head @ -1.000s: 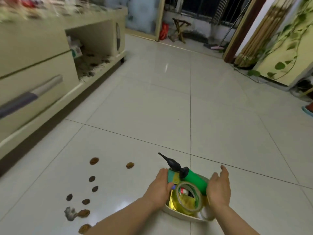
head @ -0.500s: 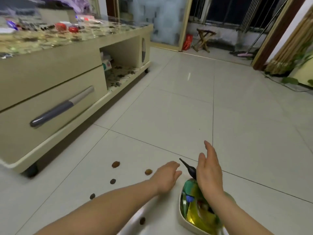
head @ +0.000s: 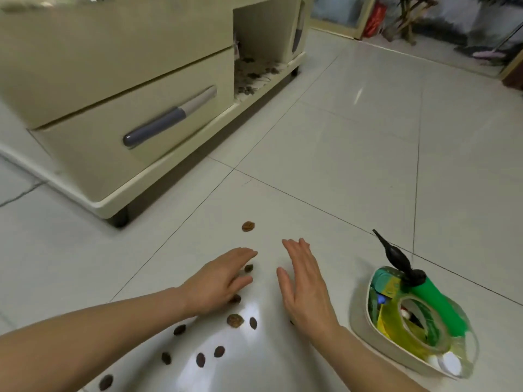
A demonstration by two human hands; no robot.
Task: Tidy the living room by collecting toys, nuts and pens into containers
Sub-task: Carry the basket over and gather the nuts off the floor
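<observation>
Head view, looking down at a pale tiled floor (head: 353, 154). Left hand (head: 218, 281) low over the tiles, palm down, fingers straight and relaxed, grasping nothing; fingertips just beside a small dark nut (head: 248, 268), another nut (head: 235, 299) at the edge of the palm. Right hand (head: 305, 287) alongside, set on edge with fingers straight and together, thumb spread toward the left hand, also holding nothing. Between and below the two hands, scattered nuts (head: 235, 320) on the floor: a larger wrinkled brown one, several smaller dark ones trailing toward the lower left, and one lone brown nut (head: 248, 226) farther out, ahead of both hands.

To the right of the right hand, well apart from the nuts, a white bowl (head: 365, 332) on the floor, filled with odds and ends: a green hand pump (head: 435, 306) with a black nozzle (head: 393, 256) jutting up and away over the rim, a roll of clear tape (head: 421, 326), yellow-green wrapping (contents underneath too jumbled to tell).

Upper left, a cream cabinet (head: 119, 66) with a drawer and a grey handle (head: 169, 117), plus an open shelf (head: 263, 66) beside it.
</observation>
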